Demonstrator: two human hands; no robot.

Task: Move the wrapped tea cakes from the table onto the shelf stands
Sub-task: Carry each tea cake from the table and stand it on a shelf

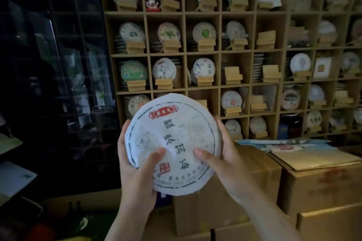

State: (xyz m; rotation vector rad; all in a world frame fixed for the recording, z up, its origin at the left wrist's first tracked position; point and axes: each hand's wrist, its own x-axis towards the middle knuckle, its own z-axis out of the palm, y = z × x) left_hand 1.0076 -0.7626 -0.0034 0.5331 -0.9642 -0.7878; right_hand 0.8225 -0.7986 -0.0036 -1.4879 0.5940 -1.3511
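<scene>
A wooden grid shelf (221,53) fills the far wall, split into square compartments, and most of them hold 1 paper-wrapped tea cake standing upright on a small wooden stand, face toward the room. In the third row from the top, the cake with a green label (134,71) sits in the left compartment, a white one with a red mark (164,69) in the next, and a white one with a blue bird (203,69) in the one right of that. Further right in that same row, 2 compartments show a bare wooden stand (232,75) and another bare stand (271,73), with flat stacks of cakes behind. Near and to the right, closed cardboard boxes (313,182) are stacked below the shelf, with printed papers lying on top of the far ones. The wrapped tea cake (173,144) is held up in the air in front of the lower left part of the shelf, near the camera and touching no stand. It is a round disc, tipped nearly upright, its printed face toward the viewer and its column of characters running top to bottom, leaning slightly to the right. The left hand (137,164) grips its lower left edge with the thumb pressed on the face; the right hand (219,154) clasps its right edge, thumb likewise on the paper.
</scene>
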